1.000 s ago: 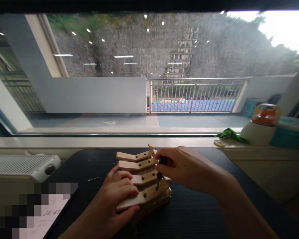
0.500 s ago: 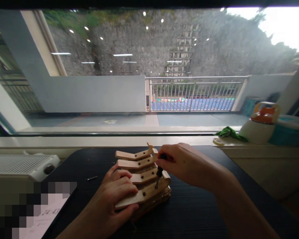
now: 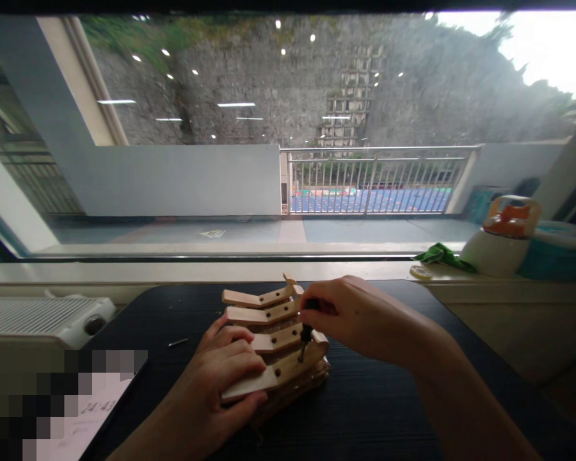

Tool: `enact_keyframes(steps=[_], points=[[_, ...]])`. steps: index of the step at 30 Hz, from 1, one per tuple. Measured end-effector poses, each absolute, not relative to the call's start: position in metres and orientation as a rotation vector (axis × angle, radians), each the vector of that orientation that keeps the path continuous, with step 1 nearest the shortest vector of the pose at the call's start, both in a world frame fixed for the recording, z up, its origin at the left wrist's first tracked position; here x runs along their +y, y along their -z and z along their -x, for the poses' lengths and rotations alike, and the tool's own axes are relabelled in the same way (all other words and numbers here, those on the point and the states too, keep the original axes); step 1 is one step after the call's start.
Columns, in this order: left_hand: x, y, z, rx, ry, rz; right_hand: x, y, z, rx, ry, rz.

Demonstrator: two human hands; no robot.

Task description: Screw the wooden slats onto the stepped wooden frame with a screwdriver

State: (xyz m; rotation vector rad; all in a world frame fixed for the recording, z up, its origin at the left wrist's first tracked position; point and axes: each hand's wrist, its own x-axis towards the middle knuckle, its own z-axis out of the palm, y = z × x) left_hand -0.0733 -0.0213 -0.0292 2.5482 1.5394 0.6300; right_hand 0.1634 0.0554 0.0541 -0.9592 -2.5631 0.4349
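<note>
Several pale, curved wooden hooks (image 3: 288, 371) with dark screw holes stand in a row on a rough brown base (image 3: 312, 382). My left hand (image 3: 230, 371) is closed over the left ends of the nearer hooks, its thumb along the front side. Above the right part of the row, my right hand (image 3: 333, 307) grips a short screwdriver (image 3: 306, 334) by its black handle. The screwdriver points down, and its metal tip meets the nearest hook at its right-hand hole. Part of the handle is hidden by my fingers, and my left hand covers part of the base.
A small metal rod or bit (image 3: 178, 343) lies on the black table (image 3: 365, 410) left of my hands. At lower left is a partly blurred screen (image 3: 103, 397). Behind, the windowsill (image 3: 317, 272) holds a green cloth (image 3: 444, 256), a tape roll (image 3: 420, 272) and a white kettle-like container (image 3: 496, 250).
My right hand has turned and shifted very slightly left with the screwdriver, whose tip stays at the same hole. My left hand and the hooks have not visibly moved.
</note>
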Motion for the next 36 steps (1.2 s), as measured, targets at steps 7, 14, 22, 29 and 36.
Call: enact_keyframes(steps=[7,14,22,29,36], points=[[-0.022,0.03,0.074,1.52,-0.589,-2.583,0.054,-0.058,-0.167,-2.543,-0.471,0.992],[-0.023,0.028,0.074,1.519,-0.615,-2.593,0.051,-0.065,-0.168,-2.558,-0.598,0.977],[-0.022,0.024,0.071,1.496,-0.654,-2.605,0.054,-0.061,-0.167,-2.514,-0.474,1.023],[-0.023,0.026,0.073,1.514,-0.639,-2.581,0.05,-0.06,-0.165,-2.566,-0.536,0.896],[-0.022,0.025,0.071,1.487,-0.646,-2.609,0.056,-0.058,-0.165,-2.55,-0.494,0.96]])
